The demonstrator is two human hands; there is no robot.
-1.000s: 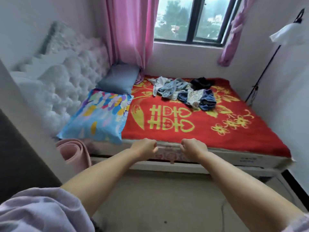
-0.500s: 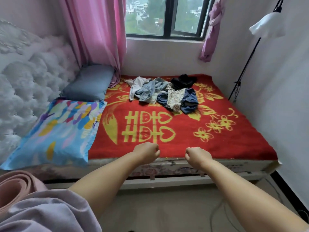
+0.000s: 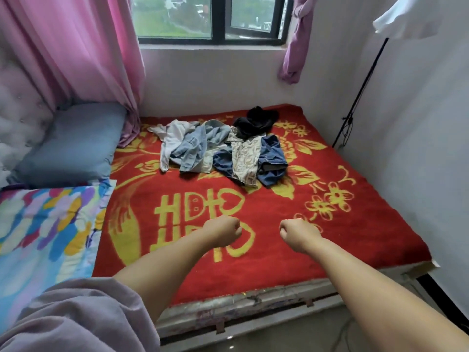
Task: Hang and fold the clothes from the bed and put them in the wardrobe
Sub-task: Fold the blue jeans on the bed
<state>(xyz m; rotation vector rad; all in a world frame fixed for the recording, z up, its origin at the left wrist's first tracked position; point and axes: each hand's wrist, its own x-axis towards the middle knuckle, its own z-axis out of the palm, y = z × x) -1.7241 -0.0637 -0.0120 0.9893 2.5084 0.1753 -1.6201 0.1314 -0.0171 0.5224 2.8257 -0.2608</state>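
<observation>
Clothes (image 3: 218,148) are located in a loose heap on the far half of the bed (image 3: 253,304), on the red blanket (image 3: 317,240) with yellow motifs, below the window (image 3: 218,20). The heap is made up of a pale garment (image 3: 168,134) at the left, a light-blue denim piece (image 3: 195,148) beside it, a patterned cream garment (image 3: 245,156) lying over dark-blue fabric (image 3: 272,161), and a black item (image 3: 255,121) at the far edge. Both arms are extended over the near part of the blanket, well apart from the heap. The left hand (image 3: 223,233) is curled into a fist with nothing held; the right hand (image 3: 299,233) is likewise closed on itself and holds nothing. Neither hand is in contact with any garment. A blue-grey pillow (image 3: 73,146) and a multicoloured pillow (image 3: 48,224) are placed along the tufted headboard (image 3: 17,118) on the left. A pink curtain (image 3: 83,47) hangs beside the window, and a knotted purple curtain (image 3: 297,41) hangs at its right. A lamp stand (image 3: 360,92) is positioned against the right wall. No wardrobe is in view.
</observation>
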